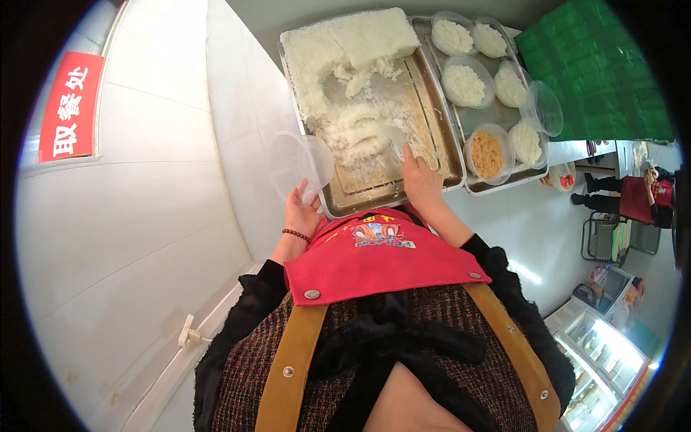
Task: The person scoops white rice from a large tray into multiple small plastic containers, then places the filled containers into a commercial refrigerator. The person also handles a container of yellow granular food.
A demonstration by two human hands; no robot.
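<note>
My left hand [303, 209], with a beaded bracelet at the wrist, holds an empty clear plastic tub [300, 164] beside the left edge of a metal tray [345, 208]. Cooked white rice [345, 43] fills the far part of that tray as a thick slab, broken at its near side. Loose rice [359, 132] lies nearer to me. My right hand [421, 175] is shut on a translucent scoop or scraper [397, 137], its index finger stretched along it, and the tool's far edge meets the loose rice.
On a second metal tray [475, 189] at the right stand several tubs of rice [464, 83] and one tub of orange-brown food [486, 154]. A green wrapped box [594, 75] is beyond them. A white wall [151, 216] rises at the left. Another person [639, 200] is far right, near a folding chair [599, 237].
</note>
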